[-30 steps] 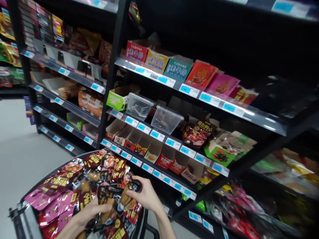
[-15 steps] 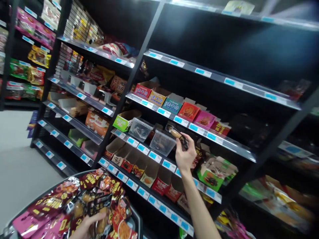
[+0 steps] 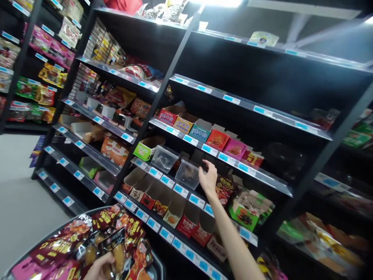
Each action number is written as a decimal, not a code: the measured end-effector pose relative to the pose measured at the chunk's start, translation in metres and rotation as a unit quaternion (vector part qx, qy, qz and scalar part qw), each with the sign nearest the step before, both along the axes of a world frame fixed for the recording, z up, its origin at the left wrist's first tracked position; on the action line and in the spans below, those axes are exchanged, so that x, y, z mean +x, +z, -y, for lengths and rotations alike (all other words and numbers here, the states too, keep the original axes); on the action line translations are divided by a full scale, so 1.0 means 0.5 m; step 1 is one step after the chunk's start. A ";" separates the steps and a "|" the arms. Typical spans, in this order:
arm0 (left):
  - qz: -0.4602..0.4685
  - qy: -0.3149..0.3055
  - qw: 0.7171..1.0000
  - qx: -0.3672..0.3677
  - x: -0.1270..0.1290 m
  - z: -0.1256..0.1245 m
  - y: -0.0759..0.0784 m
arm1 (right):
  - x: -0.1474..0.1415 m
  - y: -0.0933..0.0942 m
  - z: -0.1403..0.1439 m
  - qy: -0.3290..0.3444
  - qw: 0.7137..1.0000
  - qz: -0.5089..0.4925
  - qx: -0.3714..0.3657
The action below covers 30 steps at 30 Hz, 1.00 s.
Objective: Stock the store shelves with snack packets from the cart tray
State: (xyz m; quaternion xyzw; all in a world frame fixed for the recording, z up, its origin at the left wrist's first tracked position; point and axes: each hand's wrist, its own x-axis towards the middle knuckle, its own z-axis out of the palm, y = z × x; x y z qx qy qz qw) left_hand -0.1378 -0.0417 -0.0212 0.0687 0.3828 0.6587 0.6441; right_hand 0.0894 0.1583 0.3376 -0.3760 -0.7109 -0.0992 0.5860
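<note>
Right hand (image 3: 208, 179) is spread open at the clear shelf tub (image 3: 189, 174), nothing seen in it; left hand (image 3: 100, 267) is clamped on a snack pack (image 3: 116, 254) in the still-heaped cart (image 3: 17, 261), so restocking looks unfinished.

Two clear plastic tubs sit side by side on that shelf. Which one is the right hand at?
The right-hand clear tub: the right hand is at its rim. The other tub sits apart, nearer the green box.

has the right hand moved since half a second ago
Yes. The right hand dropped lower, from beside the clear bin and holding a packet, to the bin's rim.
</note>
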 end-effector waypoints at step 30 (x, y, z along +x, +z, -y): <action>-0.108 0.009 0.994 0.008 0.000 0.015 0.007 | -0.128 -0.608 0.334 0.311 0.801 -0.090 -0.504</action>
